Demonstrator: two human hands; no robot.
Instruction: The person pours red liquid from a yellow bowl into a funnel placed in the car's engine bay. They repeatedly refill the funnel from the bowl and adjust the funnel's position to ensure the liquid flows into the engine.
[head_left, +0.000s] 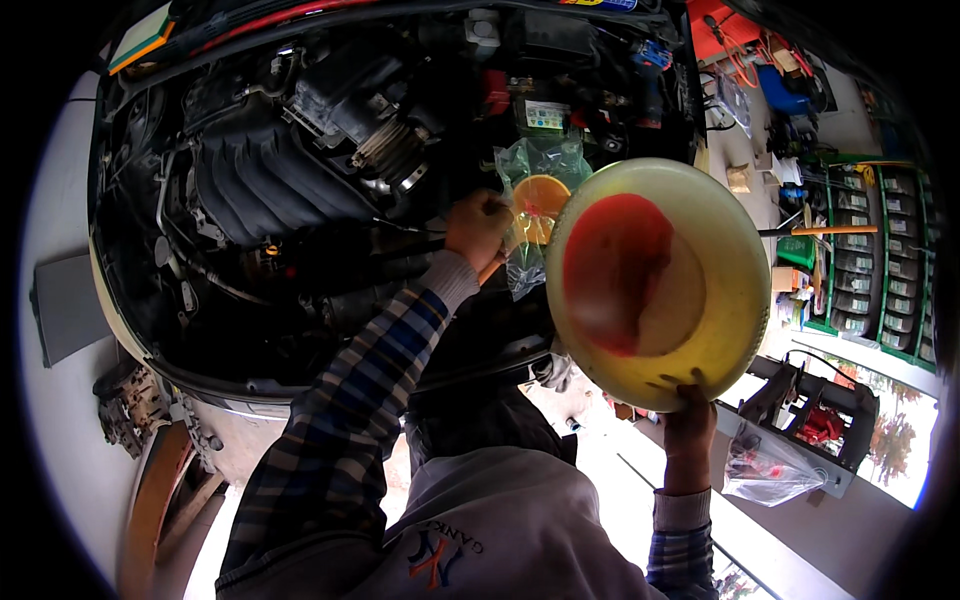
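My right hand (690,425) grips the near rim of a round yellowish plastic basin (735,290). Red liquid (612,270) lies pooled on the basin's left side. Just left of it, my left hand (478,228) is closed at the edge of a crumpled clear plastic bag (525,270). Within or behind that plastic shows a round orange piece (540,195) shaped like a funnel mouth; its lower end is hidden. Both hands are over the front of a car's open engine bay (350,290).
A black ribbed engine cover (275,185) fills the bay's left, with a labelled battery (545,116) at the back. Green-framed shelves of bins (870,260) stand at right. A clear plastic bag (770,465) hangs by a dark metal stand at lower right.
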